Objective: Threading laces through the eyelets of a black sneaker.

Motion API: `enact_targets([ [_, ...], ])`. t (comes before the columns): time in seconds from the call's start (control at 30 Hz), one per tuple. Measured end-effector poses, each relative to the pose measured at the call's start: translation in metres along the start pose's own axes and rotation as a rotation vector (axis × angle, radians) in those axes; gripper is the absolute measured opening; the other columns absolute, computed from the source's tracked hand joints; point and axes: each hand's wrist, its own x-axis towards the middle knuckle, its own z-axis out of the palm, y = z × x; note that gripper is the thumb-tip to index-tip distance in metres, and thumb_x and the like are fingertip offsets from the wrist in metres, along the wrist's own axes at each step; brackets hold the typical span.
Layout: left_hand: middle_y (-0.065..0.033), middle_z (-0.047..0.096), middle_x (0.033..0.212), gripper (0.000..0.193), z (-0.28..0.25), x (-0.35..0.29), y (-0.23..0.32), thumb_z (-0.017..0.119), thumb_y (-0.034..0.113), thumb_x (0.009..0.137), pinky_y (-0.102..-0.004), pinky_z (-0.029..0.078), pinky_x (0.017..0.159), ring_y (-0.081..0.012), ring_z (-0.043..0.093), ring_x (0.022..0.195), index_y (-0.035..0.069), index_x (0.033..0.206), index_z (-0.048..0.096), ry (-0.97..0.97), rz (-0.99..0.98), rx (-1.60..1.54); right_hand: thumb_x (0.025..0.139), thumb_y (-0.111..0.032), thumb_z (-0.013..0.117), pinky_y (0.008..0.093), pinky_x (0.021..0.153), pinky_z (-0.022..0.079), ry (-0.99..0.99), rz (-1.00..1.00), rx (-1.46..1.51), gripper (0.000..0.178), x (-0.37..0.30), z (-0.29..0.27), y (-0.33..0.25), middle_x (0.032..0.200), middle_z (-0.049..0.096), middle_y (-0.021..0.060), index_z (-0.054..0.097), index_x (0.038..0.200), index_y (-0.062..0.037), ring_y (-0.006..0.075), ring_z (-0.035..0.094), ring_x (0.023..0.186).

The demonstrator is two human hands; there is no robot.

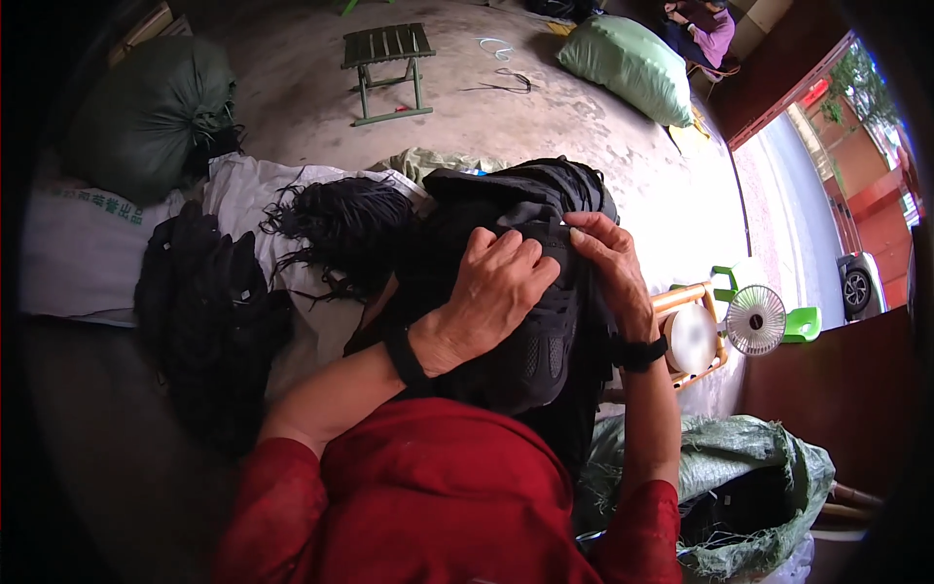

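A stack of black fabric pieces that look like gloves [542, 362] lies across my lap, with textured padding on the nearest part. My left hand [501, 282] is closed over the top of the stack, its fingers curled onto the cloth. Just to its right, my right hand [615, 261] pinches the edge of the black fabric between thumb and forefinger, where a small white spot shows. The fingertips of my left hand are partly hidden. To the left of the stack sits a tangled heap of thin black strips [355, 219].
More black gloves [209, 292] are piled at left, by white sacking [238, 185] and a full dark sack [161, 117]. A folding stool [389, 44] stands ahead. Right: a small fan [756, 321], an open green woven sack [720, 448]. A person [708, 34] sits beyond a pale green sack [628, 68].
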Motion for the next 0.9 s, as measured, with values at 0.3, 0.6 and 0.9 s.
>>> enact_targets([
  [0.3,-0.0038,0.05,0.08,0.004,-0.007,0.004,-0.001,0.057,0.008,0.078,-0.0381,0.034,0.071,-0.0209,0.053,0.081,0.011,0.079,0.054,-0.043,-0.022,0.123,0.089,-0.016,0.067,0.0212,0.08,0.045,0.018,-0.012,-0.08,0.025,-0.003,0.002,-0.002,0.093,0.065,-0.0021,0.067,0.109,-0.002,0.0053,0.057,0.086],
  [0.6,-0.003,0.055,0.083,0.008,0.016,0.002,-0.015,0.064,0.009,0.081,-0.04,0.038,0.077,-0.0236,0.057,0.087,0.011,0.085,0.058,-0.26,-0.22,-0.446,0.09,-0.014,0.067,0.0199,0.079,0.045,-0.004,-0.032,-0.061,0.023,-0.004,0.003,-0.001,0.094,0.066,-0.0019,0.067,0.11,-0.0026,0.0045,0.057,0.086],
  [0.9,-0.0024,0.059,0.083,0.026,0.029,-0.005,0.007,0.06,0.002,0.082,-0.0405,0.036,0.082,-0.0213,0.058,0.085,0.012,0.105,0.056,0.03,-0.28,-0.43,0.091,-0.015,0.064,0.0224,0.083,0.045,-0.009,-0.009,-0.046,0.025,-0.004,0.001,-0.003,0.099,0.067,0.0003,0.066,0.112,-0.0015,0.0061,0.058,0.09],
])
